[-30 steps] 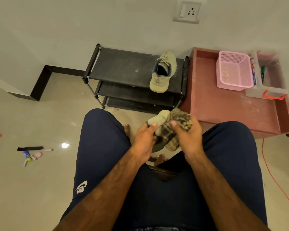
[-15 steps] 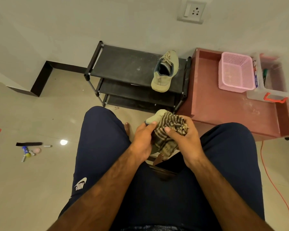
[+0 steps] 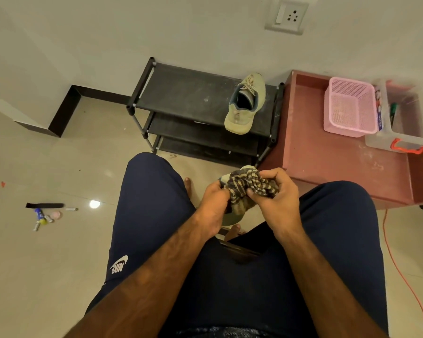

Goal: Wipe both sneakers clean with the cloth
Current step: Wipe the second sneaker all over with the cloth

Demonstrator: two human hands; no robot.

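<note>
Sneaker [image 3: 233, 217] in pale green sits low between the person's knees, gripped from its left side by the left hand [image 3: 213, 206], whose fingers curl round it. Only its toe and a strip of sole show. The striped cloth [image 3: 250, 185] is bunched over the top of the sneaker and touches it. The right hand [image 3: 279, 203] clutches the cloth, its fingers [image 3: 270, 173] curled over the wad and the thumb pressing in from below.

Beyond the fingers stands a black shoe rack [image 3: 186, 93] against the wall, and the second sneaker [image 3: 246, 103] lies on the right end of its top shelf, heel toward the person. Right of the fingers is a reddish bench [image 3: 327, 157] with a raised rim, carrying a pink basket [image 3: 349, 108] and, just beside it, a clear box [image 3: 401, 118]. Well left of the fingers, small odds and ends [image 3: 44, 215] lie on the tiled floor [image 3: 47, 264]. An orange cable [image 3: 396, 264] trails along the floor on the right.
</note>
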